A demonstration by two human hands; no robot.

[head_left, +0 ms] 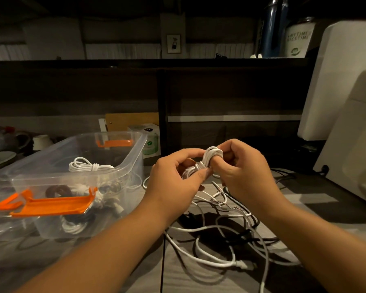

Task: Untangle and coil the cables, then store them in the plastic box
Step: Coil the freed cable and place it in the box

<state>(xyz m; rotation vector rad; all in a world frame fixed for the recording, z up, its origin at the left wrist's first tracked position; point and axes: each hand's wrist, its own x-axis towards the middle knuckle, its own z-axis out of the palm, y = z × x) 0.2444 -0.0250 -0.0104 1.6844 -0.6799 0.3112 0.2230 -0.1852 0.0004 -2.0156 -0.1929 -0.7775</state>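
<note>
- Both hands are closed on one white coil, which I hold above the desk, clear of everything else.
- My left hand pinches the coil at its wrapped waist between thumb and forefinger.
- My right hand has its fingers curled round the upper loops, with one fingertip poking through them.
- Step in hand, as I judge it: binding the coil with its own tail so that it cannot spring open.
- Procedure: hold the waist pinch firm with the left hand, lay each turn flat beside the last, then tuck the end under a turn. Do not overtighten, as sharp bends stress the conductor.
- The loose tangle of white, grey and dark leads lies on the desk below the hands and nearer to me. I cannot tell whether the coil's tail runs into it. Check that before lifting away, or the pile may drag.
- The plastic box, clear with orange latches, stands just to the left of the left hand and is open at the top. It already holds a tied white bundle and some darker coils.
- Stow by moving leftward over the near rim and setting the coil down, not dropping it.
- Writing: a pale canister, far beyond the right hand on a shelf, appears to read "ANYTIME NICETIME". A small carton beyond the box shows a green tick, with no legible text.
</note>
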